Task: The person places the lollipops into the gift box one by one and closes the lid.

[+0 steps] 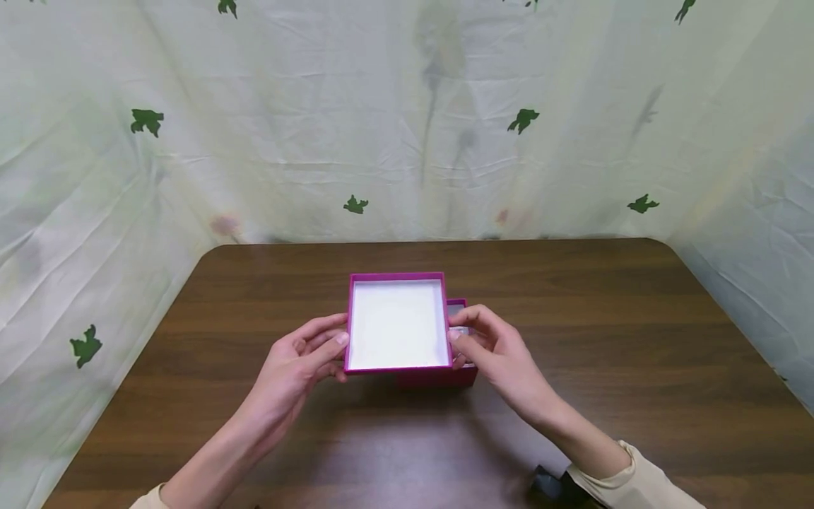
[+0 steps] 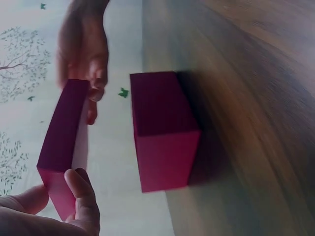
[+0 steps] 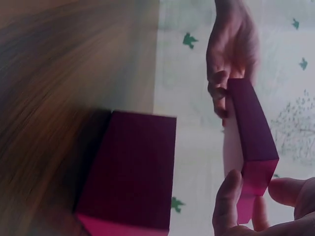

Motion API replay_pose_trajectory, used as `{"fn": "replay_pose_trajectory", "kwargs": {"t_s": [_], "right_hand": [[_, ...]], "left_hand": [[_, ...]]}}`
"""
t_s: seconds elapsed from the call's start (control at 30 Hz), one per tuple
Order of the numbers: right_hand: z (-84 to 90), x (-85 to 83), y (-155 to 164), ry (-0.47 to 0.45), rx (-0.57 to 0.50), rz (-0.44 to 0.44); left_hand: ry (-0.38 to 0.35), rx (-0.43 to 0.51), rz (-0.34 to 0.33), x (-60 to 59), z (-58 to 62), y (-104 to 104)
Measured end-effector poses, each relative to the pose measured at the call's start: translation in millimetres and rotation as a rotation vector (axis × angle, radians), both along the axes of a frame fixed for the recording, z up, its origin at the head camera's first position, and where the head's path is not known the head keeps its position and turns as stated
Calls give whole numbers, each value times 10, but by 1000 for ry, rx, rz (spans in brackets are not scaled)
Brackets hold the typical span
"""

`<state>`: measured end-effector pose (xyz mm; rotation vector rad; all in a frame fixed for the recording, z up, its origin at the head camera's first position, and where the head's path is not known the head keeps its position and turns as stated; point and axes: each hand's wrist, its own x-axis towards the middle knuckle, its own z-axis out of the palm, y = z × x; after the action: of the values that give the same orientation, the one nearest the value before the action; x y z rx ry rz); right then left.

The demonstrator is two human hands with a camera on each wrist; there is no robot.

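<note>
Between both hands a magenta box lid point(image 1: 399, 325) is held up, its white inside facing the head camera. My left hand point(image 1: 295, 367) pinches its left edge between thumb and fingers. At the opposite edge, my right hand point(image 1: 502, 357) grips the lid the same way. Behind and below the lid stands the magenta box base point(image 1: 439, 378), mostly hidden in the head view; a little of its inside shows at the right. Both wrist views show the base point(image 2: 165, 132) on the table with a gap between it and the raised lid point(image 3: 253, 128).
The brown wooden table point(image 1: 604, 339) reaches back to a pale curtain point(image 1: 305, 106) with green leaf-shaped patches. A dark object point(image 1: 547, 484) lies by the right sleeve point(image 1: 636, 481) near the table's front.
</note>
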<state>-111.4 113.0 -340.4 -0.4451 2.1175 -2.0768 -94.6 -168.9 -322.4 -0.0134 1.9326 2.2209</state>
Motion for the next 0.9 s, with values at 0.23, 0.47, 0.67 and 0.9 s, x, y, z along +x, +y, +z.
{"fn": "replay_pose_trajectory", "kwargs": {"t_s": [0.23,0.47,0.67,0.9], "right_hand": [[-25,-34,223,-3,44,-58],[50,-53,403,53,144,-113],[126,-63,503,89,135,-140],[149,-76,542,108,-44,-119]], "left_hand": [[-98,61,-56,-111,-33,218],[-72,30,-60,-201,-25,400],[13,35,-83,-246,13,511],[57,27,-98,-273,-7,566]]}}
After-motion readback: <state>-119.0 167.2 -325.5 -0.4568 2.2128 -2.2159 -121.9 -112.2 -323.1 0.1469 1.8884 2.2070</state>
